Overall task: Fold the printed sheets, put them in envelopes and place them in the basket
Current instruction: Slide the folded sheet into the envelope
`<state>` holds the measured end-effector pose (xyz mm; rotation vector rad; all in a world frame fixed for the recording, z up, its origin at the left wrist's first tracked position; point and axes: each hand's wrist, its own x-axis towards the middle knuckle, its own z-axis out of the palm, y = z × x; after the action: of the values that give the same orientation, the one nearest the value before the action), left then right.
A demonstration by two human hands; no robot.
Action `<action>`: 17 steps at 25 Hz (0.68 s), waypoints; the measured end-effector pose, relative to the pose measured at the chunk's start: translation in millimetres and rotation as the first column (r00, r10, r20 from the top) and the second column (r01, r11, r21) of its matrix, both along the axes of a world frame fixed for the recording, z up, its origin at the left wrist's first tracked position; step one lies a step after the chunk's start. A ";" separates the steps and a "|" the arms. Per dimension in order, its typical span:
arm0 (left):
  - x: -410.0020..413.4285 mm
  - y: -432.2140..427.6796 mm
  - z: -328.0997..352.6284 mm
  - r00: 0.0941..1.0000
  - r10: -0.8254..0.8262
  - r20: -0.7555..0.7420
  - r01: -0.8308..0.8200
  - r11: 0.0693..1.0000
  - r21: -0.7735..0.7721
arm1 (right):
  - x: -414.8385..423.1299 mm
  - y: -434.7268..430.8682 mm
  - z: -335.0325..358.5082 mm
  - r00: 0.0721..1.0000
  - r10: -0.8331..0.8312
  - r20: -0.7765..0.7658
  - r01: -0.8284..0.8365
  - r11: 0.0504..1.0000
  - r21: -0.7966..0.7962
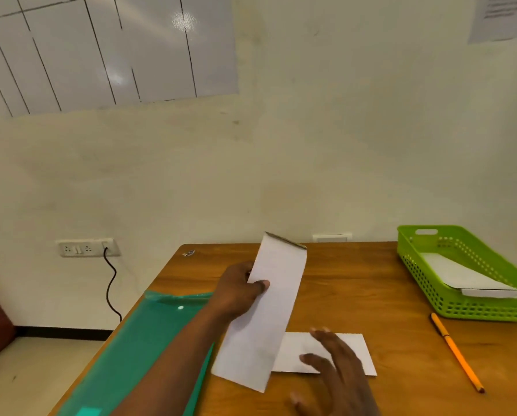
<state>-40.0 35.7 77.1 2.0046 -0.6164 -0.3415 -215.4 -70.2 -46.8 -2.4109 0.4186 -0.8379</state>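
On the table (356, 280): folder (143, 346) at left, folded sheet (356, 349) at centre front, pencil (456, 352) to its right, basket (425, 256) at far right holding envelopes (467, 280).

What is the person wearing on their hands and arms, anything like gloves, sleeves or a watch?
Nothing that shows. The left hand and its forearm are bare all the way to the picture's lower edge: no glove, sleeve, watch or ring. The right hand is bare too, with only its fingers and back in view.
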 end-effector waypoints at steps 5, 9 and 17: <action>-0.5 -4.4 3.2 0.849 -0.403 0.342 0.200 0.844 0.498 | -3.5 -19.8 2.1 0.944 -0.282 0.169 0.222 0.927 0.304; -2.3 -4.8 -13.2 0.773 -0.558 0.304 0.282 0.729 0.623 | -3.2 -28.5 1.0 0.959 -0.275 0.062 0.200 0.818 0.539; -8.9 -6.3 -34.9 0.719 -0.626 0.302 0.331 0.691 0.643 | -6.8 -35.8 -5.2 0.973 -0.204 0.111 0.119 0.849 0.514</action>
<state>-48.9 29.4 42.2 2.4760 -1.5834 -0.3420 -222.2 -106.1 -52.0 -1.8252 0.6915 -0.8611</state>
